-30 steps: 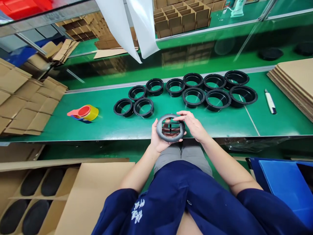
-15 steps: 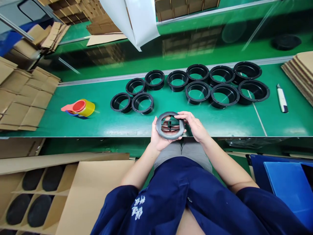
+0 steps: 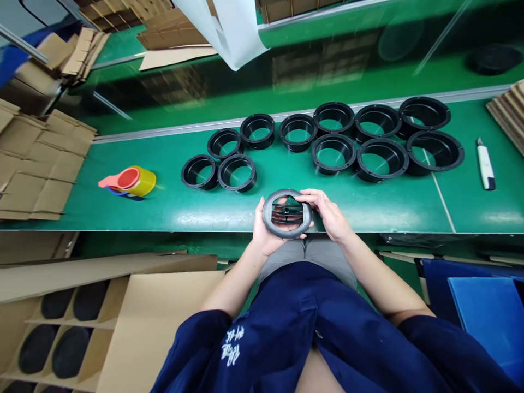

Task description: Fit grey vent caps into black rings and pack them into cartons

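Observation:
In front of my waist, at the table's front edge, I hold a round dark-grey air vent (image 3: 269,214) with several thin black slats across its opening. My left hand (image 3: 262,236) is closed around its left side and underside, and its fingers show through the opening. My right hand (image 3: 329,215) is closed at the upper right of the ring, fingertips resting at the rim and upper slats. The thumb of that hand is hidden. Beyond the vent, several black flanged rings (image 3: 334,154) stand in a left and a right group on the green table (image 3: 164,213).
A red and yellow plastic cup or scoop (image 3: 143,181) lies at left, beside folded cardboard dividers (image 3: 36,164). A utility knife (image 3: 486,164) lies at right. Below left, an open carton (image 3: 164,305) holds black round pieces in compartments. A blue bin (image 3: 487,316) stands below right.
The vent has tilted slightly in my hands, so its slats show more spread out. Both hands keep hold of it. The whole view has shifted a little with my head.

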`<action>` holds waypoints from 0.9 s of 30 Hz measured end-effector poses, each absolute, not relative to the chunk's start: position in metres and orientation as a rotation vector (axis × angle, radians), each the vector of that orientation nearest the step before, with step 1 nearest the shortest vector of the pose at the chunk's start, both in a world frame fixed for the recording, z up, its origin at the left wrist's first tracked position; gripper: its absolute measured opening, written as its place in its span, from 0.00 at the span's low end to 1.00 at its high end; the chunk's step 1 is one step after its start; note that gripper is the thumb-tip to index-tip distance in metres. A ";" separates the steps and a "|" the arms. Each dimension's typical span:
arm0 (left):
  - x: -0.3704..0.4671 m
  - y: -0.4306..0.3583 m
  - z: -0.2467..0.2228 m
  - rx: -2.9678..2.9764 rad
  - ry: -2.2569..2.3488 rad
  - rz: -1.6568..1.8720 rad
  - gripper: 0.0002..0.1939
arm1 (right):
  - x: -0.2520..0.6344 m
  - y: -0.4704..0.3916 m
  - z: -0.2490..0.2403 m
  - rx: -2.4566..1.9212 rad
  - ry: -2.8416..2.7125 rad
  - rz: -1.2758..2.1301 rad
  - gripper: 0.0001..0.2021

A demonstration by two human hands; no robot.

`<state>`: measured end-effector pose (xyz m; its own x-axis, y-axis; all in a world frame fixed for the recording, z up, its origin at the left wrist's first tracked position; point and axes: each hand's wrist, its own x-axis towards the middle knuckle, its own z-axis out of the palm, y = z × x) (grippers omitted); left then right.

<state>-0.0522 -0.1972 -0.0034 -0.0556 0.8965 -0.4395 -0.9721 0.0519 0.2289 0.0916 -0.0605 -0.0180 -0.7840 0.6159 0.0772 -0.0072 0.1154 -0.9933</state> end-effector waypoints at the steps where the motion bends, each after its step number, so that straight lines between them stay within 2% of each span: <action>1: -0.053 -0.196 -0.003 -0.183 0.550 1.531 0.36 | 0.092 -0.060 -0.018 -0.583 -1.919 1.717 0.32; 5: -0.057 -0.192 0.001 -0.222 0.563 1.515 0.36 | 0.094 -0.062 -0.016 -0.569 -2.022 1.582 0.33; 10: -0.060 -0.184 -0.002 -0.256 0.671 1.603 0.33 | 0.095 -0.071 -0.016 -0.225 -2.472 0.912 0.33; 12: -0.055 -0.182 -0.004 -0.228 0.725 1.582 0.33 | 0.091 -0.071 -0.015 -0.141 -2.562 0.792 0.37; 16: -0.049 -0.186 0.001 -0.021 0.860 1.493 0.33 | 0.080 -0.069 -0.008 -0.132 -2.653 0.835 0.53; 19: -0.067 -0.198 0.010 0.253 1.196 1.539 0.32 | 0.076 -0.067 -0.003 -0.157 -2.640 0.959 0.53; 22: -0.110 -0.212 0.009 0.300 1.924 1.933 0.24 | 0.075 -0.065 -0.004 -0.312 -2.602 0.936 0.52; 24: -0.140 -0.216 0.002 0.177 2.252 2.092 0.26 | 0.075 -0.064 -0.006 -0.409 -2.598 0.855 0.52; 27: -0.164 -0.210 -0.012 0.119 2.121 2.046 0.30 | 0.072 -0.067 -0.008 -0.430 -2.650 0.757 0.53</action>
